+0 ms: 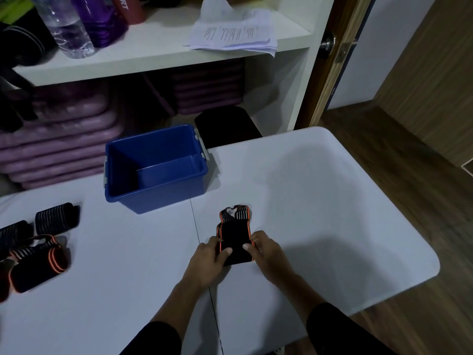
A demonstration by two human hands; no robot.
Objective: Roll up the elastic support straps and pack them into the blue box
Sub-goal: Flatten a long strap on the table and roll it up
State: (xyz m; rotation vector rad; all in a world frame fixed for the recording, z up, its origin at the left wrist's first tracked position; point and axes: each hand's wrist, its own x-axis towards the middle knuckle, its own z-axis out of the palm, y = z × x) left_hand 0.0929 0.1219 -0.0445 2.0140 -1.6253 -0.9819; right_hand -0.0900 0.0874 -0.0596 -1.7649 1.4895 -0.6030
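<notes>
A white, smooth-topped table [320,201] with rounded corners fills the lower half of the frame, and a thin dark seam [202,265] runs down its middle. An open, rectangular blue plastic box [156,193] with grey side clips stands on the table left of centre, at its far edge. A black elastic strap with orange edges [234,234] lies flat just right of the seam, near the box but apart from it. At the left edge of the frame, well apart from both, two dark striped rolls [56,217] lie beside a loose heap of black, orange-edged straps [38,262].
</notes>
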